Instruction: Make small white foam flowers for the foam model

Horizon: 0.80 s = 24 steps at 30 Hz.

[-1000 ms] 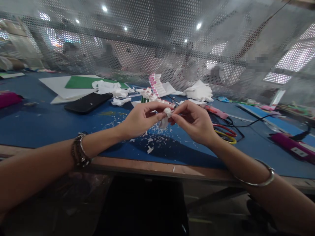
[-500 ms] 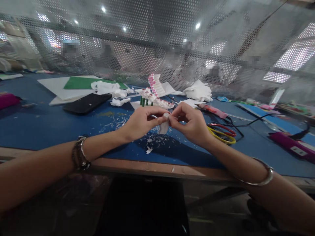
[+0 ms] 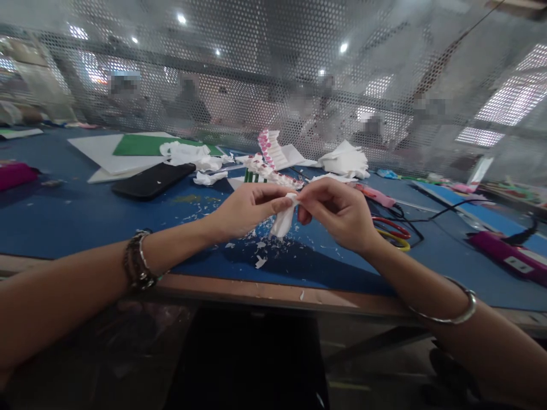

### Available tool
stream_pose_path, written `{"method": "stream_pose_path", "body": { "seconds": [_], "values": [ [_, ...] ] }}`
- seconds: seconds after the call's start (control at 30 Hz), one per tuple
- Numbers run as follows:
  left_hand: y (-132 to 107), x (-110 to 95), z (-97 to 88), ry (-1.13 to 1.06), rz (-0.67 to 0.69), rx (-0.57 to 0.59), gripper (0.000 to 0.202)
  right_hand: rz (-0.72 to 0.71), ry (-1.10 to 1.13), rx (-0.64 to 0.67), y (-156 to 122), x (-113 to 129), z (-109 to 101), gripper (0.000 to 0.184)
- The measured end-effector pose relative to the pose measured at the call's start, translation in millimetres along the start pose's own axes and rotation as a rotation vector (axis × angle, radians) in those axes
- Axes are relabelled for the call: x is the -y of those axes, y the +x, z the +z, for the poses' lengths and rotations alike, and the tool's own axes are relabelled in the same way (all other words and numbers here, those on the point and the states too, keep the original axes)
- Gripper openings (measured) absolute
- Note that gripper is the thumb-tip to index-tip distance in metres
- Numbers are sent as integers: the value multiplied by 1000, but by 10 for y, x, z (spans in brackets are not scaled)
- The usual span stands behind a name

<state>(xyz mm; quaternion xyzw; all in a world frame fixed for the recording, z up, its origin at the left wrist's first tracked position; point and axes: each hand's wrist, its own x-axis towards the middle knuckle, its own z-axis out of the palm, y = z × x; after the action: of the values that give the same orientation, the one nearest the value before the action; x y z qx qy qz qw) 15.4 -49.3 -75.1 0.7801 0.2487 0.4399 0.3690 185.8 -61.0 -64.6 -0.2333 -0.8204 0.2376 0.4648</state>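
Note:
Between both hands hangs a small piece of white tissue paper (image 3: 282,222), its loose end pointing down over the table. My left hand (image 3: 245,212) pinches its upper part between thumb and fingers. My right hand (image 3: 339,212) is closed at the tissue's top right corner, thumb and fingertip pressed together on it. Just behind the hands stand small white and pink crafted pieces (image 3: 273,173) with green stems (image 3: 252,176). White paper scraps (image 3: 260,261) lie scattered on the blue table below.
A black phone-like slab (image 3: 154,181), crumpled white tissue (image 3: 190,155) and white and green sheets (image 3: 147,145) lie left. On the right are a pink glue gun (image 3: 376,195), scissors with red and yellow handles (image 3: 391,230), a purple power strip (image 3: 508,253) and a black cable (image 3: 444,208).
My right hand has shifted slightly right, pulling at the tissue's top corner. The tissue hangs a little lower and looks more spread out. My left hand has barely moved.

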Motion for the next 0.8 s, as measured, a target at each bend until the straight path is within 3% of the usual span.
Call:
{"method": "stream_pose_path", "body": {
  "seconds": [0.17,0.23,0.33,0.5,0.67,0.8],
  "values": [
    [2,10,-9,-46,-62,-53,38,23,-77,-10,-12,3,-21,6],
    [5,4,-8,-53,-76,-67,33,-14,-164,-1,-16,7,-42,9],
    [9,5,-4,-59,-62,-68,18,-156,-382,21,-9,17,-76,11],
    [9,32,-5,-29,-58,-59,15,-356,-638,-4,7,30,-89,8],
    [6,7,-4,-18,-51,-46,13,-306,-605,-21,3,31,-74,8],
    [2,-13,-1,-3,-26,-49,11,-145,-434,-11,8,28,-89,8]
  ]
}}
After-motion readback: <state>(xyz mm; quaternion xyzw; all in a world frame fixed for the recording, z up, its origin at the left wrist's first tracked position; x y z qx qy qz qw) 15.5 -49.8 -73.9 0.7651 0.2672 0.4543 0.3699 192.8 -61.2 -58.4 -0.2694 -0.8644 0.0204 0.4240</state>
